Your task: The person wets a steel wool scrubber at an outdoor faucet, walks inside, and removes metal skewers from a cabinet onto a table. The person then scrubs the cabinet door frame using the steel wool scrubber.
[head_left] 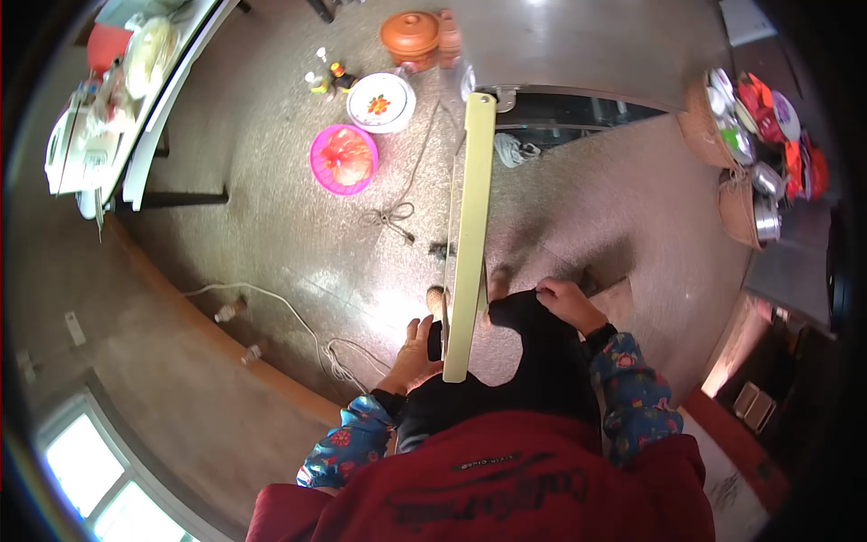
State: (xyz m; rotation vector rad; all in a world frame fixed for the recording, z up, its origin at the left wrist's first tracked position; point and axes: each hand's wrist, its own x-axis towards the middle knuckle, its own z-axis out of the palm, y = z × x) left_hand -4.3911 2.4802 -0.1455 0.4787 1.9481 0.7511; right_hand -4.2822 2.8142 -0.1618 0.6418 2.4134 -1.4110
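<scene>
Beside a steel cabinet (578, 45), a pale yellow panel (470, 235) extends toward the wearer, apparently the edge of an opened door. Left hand (415, 356) is found on the panel's left, just beside it, with its fingers against black cloth (549, 348) that appears to be legwear; contact with the panel cannot be confirmed. Right hand (571, 305) is on the panel's other side, its fingers bent at the cloth's upper edge. Whether either grip pinches the fabric or merely rests on it, I cannot tell.

The black cloth lies over the legs, below and on both sides of the panel. Step in hand, by judgement: handling or steadying at the legs, with the panel standing between the hands. Any move to the panel would call for freeing the fingers from the cloth first.

Floor items noted, well apart from both hands: pink basket (316, 163), tied cable (391, 216), lidded brown pot (411, 36).
</scene>
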